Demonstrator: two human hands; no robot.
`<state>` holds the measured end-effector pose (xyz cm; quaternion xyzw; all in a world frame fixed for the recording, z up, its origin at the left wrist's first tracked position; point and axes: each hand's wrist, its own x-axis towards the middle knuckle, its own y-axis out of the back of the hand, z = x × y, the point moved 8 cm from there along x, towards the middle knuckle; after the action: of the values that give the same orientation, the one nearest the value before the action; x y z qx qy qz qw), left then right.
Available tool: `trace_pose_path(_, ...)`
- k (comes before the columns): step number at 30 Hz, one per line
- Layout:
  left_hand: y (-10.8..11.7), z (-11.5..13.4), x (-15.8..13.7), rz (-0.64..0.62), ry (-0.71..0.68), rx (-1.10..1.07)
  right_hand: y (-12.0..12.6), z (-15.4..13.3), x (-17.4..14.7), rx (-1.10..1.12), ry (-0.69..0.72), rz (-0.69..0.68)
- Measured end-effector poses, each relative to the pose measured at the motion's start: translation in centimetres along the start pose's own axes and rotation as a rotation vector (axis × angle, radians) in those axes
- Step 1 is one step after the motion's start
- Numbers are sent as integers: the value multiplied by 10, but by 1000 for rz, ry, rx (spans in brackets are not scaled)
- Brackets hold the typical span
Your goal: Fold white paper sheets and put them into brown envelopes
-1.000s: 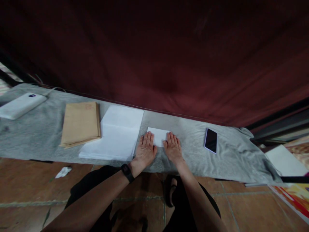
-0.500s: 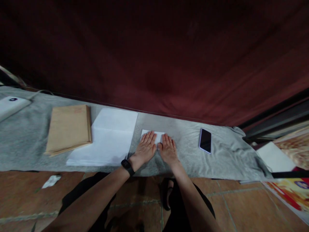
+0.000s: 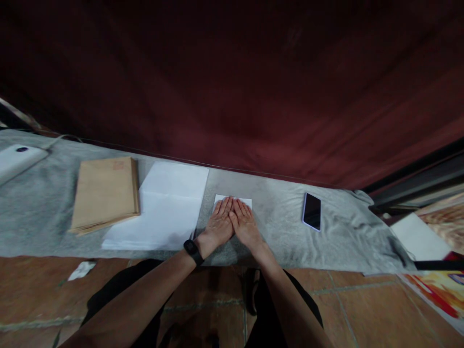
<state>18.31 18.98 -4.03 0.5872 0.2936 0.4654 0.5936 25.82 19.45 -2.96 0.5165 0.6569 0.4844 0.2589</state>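
Inside the front edge of the grey cloth (image 3: 277, 212), our left hand (image 3: 219, 224) and right hand (image 3: 246, 228) press flat, fingers together, on apparently folded paper (image 3: 248, 201), larger sheets (image 3: 168, 212) lying open.

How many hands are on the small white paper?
2: the left hand lies on the left part of the small white paper, the right hand beside it, further right. No others show.

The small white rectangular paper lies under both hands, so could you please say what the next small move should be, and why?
I would probably slide the left hand and right hand apart across the small white rectangular paper, pressing lightly: both lie palm down, close together over its middle, while its far corners show uncovered.
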Motion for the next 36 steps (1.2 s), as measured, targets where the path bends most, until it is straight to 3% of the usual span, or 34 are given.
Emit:
trace_pose_path(18, 11, -21, -2, 15, 81, -15, 4, 25, -9, -217, -60, 5)
trace_pose_path(28, 14, -44, -10, 47, 237, -87, 16, 48, -14, -243, -161, 68)
trace_pose_path(32, 16, -57, -6, 38, 273, -192, 20, 54, -14, -257, -191, 76)
trace_pose_path(36, 24, -72, 0, 76, 333, -431, 20, 54, -13, -261, -196, 69)
